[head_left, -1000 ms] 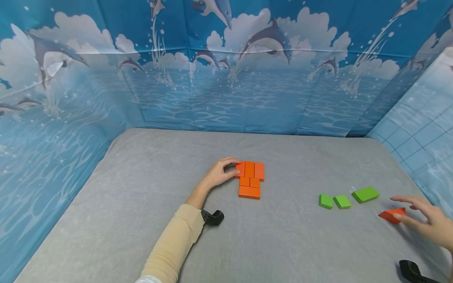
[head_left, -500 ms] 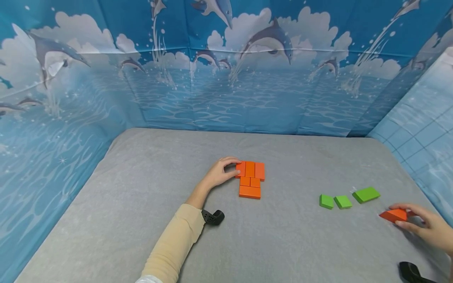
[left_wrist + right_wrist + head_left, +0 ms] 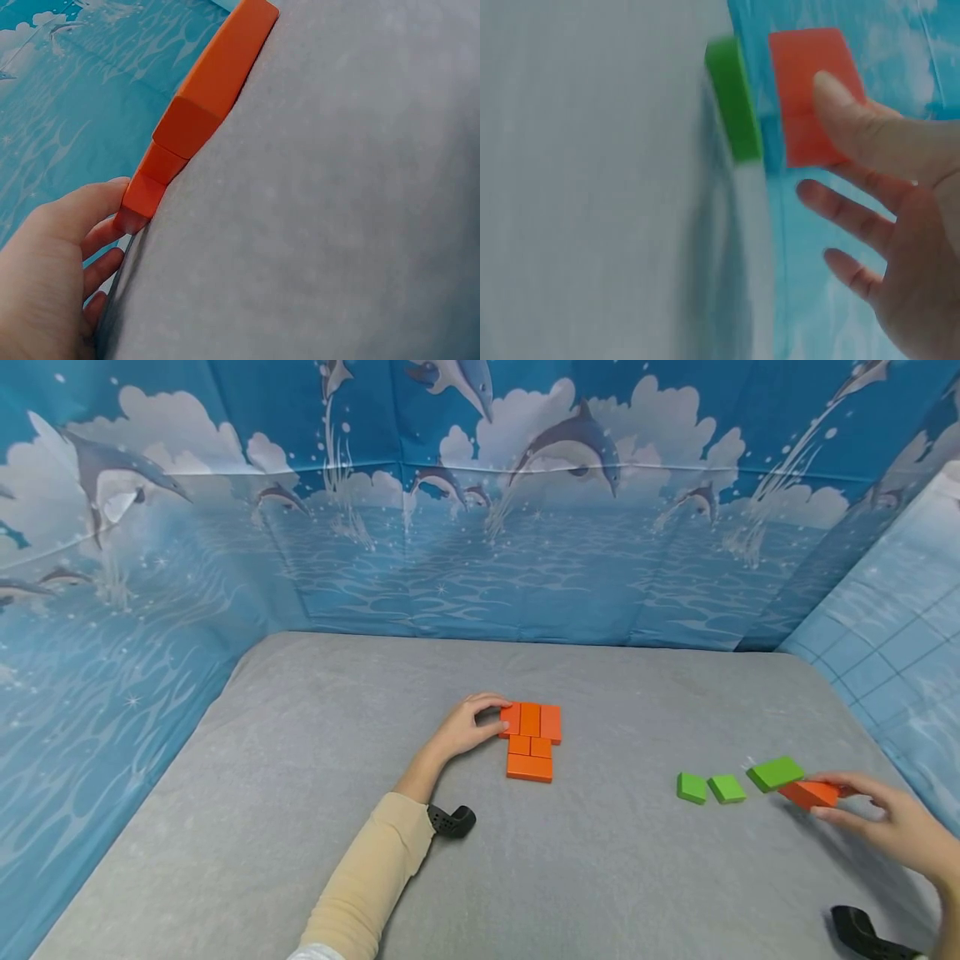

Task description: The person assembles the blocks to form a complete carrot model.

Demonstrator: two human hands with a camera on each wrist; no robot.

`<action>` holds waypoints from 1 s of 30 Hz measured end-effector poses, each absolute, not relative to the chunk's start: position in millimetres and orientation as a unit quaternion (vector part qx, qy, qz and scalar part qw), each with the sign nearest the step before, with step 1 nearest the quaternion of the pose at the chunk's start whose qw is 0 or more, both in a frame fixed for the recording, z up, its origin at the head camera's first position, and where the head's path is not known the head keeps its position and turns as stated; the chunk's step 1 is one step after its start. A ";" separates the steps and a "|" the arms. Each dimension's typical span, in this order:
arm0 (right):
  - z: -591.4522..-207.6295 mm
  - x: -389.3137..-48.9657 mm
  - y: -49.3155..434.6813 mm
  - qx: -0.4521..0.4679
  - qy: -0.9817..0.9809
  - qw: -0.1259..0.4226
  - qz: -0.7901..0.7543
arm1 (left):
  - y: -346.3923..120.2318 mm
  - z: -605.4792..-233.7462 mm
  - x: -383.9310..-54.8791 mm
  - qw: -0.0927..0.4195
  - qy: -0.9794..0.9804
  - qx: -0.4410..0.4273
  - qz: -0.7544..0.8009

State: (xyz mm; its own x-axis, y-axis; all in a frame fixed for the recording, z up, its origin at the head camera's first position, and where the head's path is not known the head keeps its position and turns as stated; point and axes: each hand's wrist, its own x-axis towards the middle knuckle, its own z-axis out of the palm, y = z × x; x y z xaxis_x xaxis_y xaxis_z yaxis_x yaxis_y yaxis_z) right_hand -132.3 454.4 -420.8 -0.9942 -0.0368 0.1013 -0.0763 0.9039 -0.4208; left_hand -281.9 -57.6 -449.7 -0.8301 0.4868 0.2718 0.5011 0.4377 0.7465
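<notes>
My right hand (image 3: 885, 822) pinches a red-orange building block (image 3: 808, 794) between thumb and fingers and holds it above the grey surface, its near end slanted. In the head view this block overlaps the near edge of a long green block (image 3: 776, 772). At the middle, orange blocks lie flat in a T shape: three upright ones across the top, two small ones below, then a wide block (image 3: 529, 767). With thumb and forefinger, my left hand (image 3: 467, 728) grips the top-left orange block (image 3: 511, 718); the left wrist view shows its end (image 3: 142, 199) between them.
Two small green blocks, one (image 3: 691, 787) and another (image 3: 726, 789), lie left of the long green one. A grey cloth (image 3: 337, 735) covers the table. Blue dolphin-print curtains (image 3: 465, 568) stand at the back and both sides.
My right hand takes hold of the red-orange block, lifts it and carries it leftward toward the long green block. My left hand and the orange blocks stay still.
</notes>
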 end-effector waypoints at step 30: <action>-395.8 -183.3 187.0 0.291 -0.910 0.062 0.289 | -57.0 -453.7 -285.3 0.010 -0.851 -0.292 -0.437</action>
